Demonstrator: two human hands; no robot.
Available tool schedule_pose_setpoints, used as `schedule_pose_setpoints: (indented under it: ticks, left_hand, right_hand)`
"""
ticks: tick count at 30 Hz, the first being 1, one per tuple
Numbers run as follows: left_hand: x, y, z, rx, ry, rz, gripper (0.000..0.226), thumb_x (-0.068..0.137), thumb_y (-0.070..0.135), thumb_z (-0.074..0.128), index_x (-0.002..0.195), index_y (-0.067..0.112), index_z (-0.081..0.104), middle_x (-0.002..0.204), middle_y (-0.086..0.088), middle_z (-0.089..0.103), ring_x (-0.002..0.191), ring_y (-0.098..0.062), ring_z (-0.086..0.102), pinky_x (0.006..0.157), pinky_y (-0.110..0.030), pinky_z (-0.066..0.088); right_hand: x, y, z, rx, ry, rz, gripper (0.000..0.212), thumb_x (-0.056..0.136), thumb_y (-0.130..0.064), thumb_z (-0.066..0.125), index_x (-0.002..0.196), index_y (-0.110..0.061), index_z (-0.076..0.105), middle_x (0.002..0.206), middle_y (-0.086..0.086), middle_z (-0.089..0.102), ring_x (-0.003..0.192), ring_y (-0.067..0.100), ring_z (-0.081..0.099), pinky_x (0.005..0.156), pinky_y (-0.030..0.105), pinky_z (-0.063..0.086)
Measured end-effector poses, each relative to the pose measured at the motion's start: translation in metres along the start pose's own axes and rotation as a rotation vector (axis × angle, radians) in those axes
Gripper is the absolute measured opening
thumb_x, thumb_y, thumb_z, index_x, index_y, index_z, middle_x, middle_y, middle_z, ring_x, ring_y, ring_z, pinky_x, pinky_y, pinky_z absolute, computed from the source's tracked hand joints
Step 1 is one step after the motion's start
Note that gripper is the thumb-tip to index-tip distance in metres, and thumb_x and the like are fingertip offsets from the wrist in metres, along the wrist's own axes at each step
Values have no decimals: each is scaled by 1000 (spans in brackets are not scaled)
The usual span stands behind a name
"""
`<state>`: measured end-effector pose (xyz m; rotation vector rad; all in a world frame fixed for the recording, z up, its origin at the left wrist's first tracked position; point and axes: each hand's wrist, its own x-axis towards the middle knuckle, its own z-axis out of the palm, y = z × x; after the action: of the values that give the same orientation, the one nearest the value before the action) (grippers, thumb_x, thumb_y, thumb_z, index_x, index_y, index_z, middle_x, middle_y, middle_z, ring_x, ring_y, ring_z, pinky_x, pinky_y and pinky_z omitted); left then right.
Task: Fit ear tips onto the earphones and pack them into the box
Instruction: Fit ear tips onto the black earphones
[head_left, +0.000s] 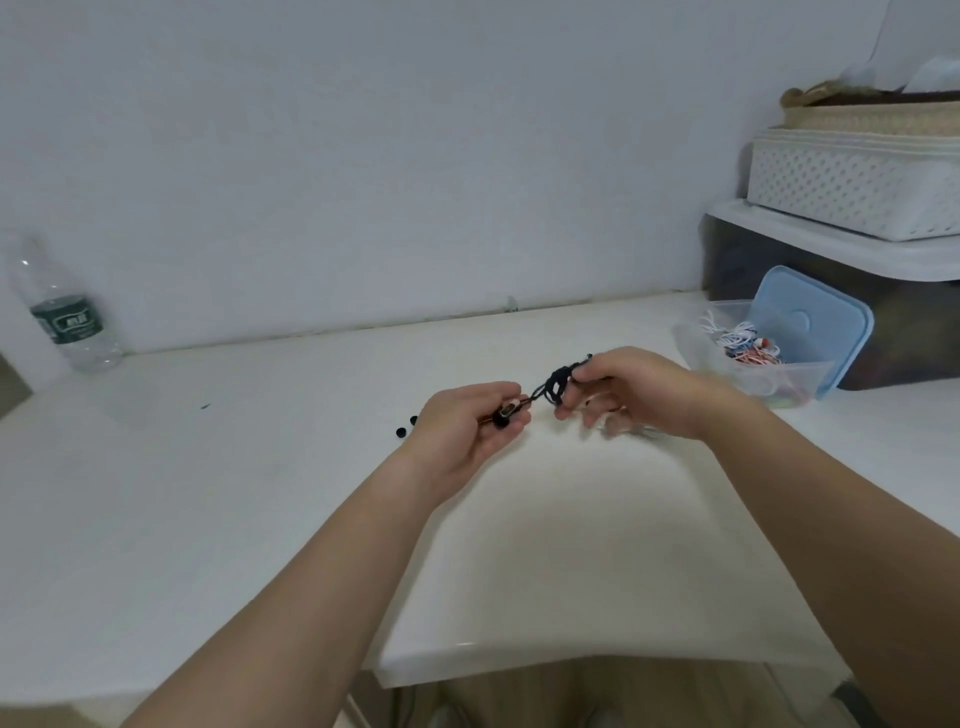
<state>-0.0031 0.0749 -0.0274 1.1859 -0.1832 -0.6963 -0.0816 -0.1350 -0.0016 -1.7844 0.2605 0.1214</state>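
- Left hand (462, 431) just left of frame centre, palm up, fingers curled round the bud end (503, 417) of the black earphones (557, 385).
- Right hand (639, 389) at 3 o'clock of the left one, close by; thumb and forefinger pinch the bunched black cord. Its other fingers are blurred, so cannot tell how they lie.
- A short stretch of cord runs taut between the two hands, held above the white table (571, 519).
- Can't tell if a tip is on the held bud.
- Two loose black ear tips (401, 431) lie on the table at 9 o'clock of the left hand, just beside it, near each other.
- Clear plastic box (753, 378) at 3 o'clock of the right hand, near it, open; white and red cords (748, 345) are piled inside.
- Blue lid (810, 325) stands tilted at the box's far right side, leaning on a dark bin (909, 332).
- White lattice basket (852, 187) sits on the bin, woven basket (872, 117) on top of that, frame 2 o'clock.
- Water bottle (65, 312) upright by the wall, frame 9 o'clock, well apart from the hands.
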Motion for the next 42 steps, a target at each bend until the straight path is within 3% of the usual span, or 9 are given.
schedule_pose_setpoints:
  ticks: [6,11,13,16,23,29,33,37,42]
  left_hand:
    - [-11,-9,-5,178,-11,21,21,99,-7,48,111,-5,66,106,-18,72,91,-28,72,82,-29,61]
    - [-14,-9,4,122,-23,-74,22,94,0,55,113,-8,65,108,-18,74,94,-30,73,89,-36,60]
    - [-14,-12,4,148,-21,-59,27,93,-9,49,117,-6,63,114,-21,71,98,-29,74,87,-34,59]
    - [-14,-17,5,197,-29,-34,34,91,-18,47,118,-5,62,115,-22,70,105,-29,72,88,-29,59]
    - [-15,-17,-2,362,13,66,35,91,-13,43,116,0,63,111,-22,72,87,-21,73,81,-25,59]
    - [-14,-1,-16,381,104,134,22,95,-3,55,109,6,68,111,-13,73,102,-26,73,85,-28,59]
    - [-16,6,-22,392,131,145,21,95,-1,55,107,8,69,110,-12,74,101,-26,73,84,-30,60]
    - [-21,22,-30,423,192,245,21,95,0,54,104,11,70,101,-5,74,84,-17,71,72,-25,59]
    - [-12,42,-59,648,399,379,17,92,8,61,96,20,71,91,5,71,72,-9,62,66,-21,47]
  right_hand:
    - [-17,6,4,-594,-100,96,15,88,-22,66,96,-16,77,89,-5,77,74,15,62,62,27,41]
    - [-18,7,15,-922,189,-49,20,72,-48,75,82,-31,74,82,-13,72,79,6,66,77,29,55]
    - [-21,6,26,-869,303,-209,26,69,-52,77,86,-36,67,88,-17,66,82,1,62,78,28,53]
    - [-21,6,45,-799,222,-327,31,66,-50,84,85,-37,63,86,-18,62,73,-1,57,68,25,49]
    - [-19,11,69,-773,75,-250,28,65,-46,87,80,-34,67,77,-15,68,62,-2,57,62,24,47]
    - [-29,-3,72,-939,-194,-101,33,64,-45,90,90,-36,73,90,-18,71,66,-5,57,58,16,40]
    - [-23,0,80,-988,-268,-102,18,73,-30,85,87,-30,74,79,-16,73,66,-4,61,63,20,46]
    - [-15,1,76,-858,-125,-192,11,79,-28,79,86,-29,71,77,-15,71,65,-3,58,64,20,46]
    - [4,0,57,-427,175,-279,11,85,-20,78,91,-19,69,75,-2,74,65,10,63,72,31,52]
